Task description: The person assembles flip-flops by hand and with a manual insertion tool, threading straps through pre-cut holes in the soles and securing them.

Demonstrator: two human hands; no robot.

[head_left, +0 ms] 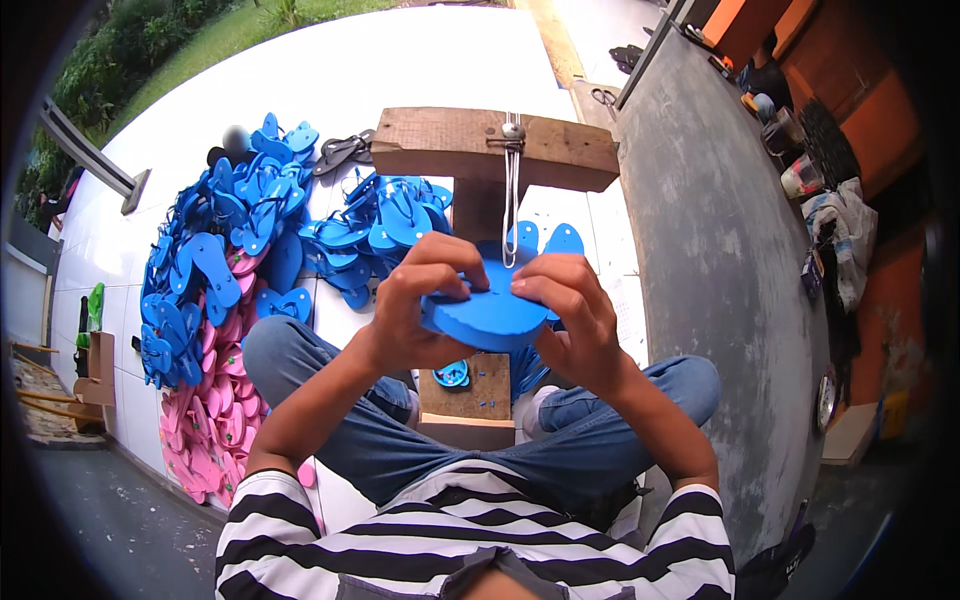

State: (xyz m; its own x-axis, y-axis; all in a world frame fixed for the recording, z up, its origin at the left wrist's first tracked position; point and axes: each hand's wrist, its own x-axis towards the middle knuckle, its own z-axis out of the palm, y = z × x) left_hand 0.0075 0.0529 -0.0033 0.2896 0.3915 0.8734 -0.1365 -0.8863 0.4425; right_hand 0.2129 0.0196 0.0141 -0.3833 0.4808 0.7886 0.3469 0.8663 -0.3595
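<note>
A blue foam sandal sole (492, 318) is held flat in front of me, gripped from both sides. My left hand (422, 298) clasps its left edge with the thumb on top. My right hand (570, 305) holds the right edge, fingers curled over the top. A thin metal hook tool (511, 190) hangs down from a wooden T-shaped stand (495, 148) and reaches the sole between my hands. Blue straps (545, 240) stick up just behind the sole.
Piles of blue sandals (235, 230) and pink soles (215, 410) cover the white tiled floor on the left. More blue sandals (385, 225) lie behind the stand. A grey concrete wall (720, 250) runs along the right, with bottles and bags beyond it.
</note>
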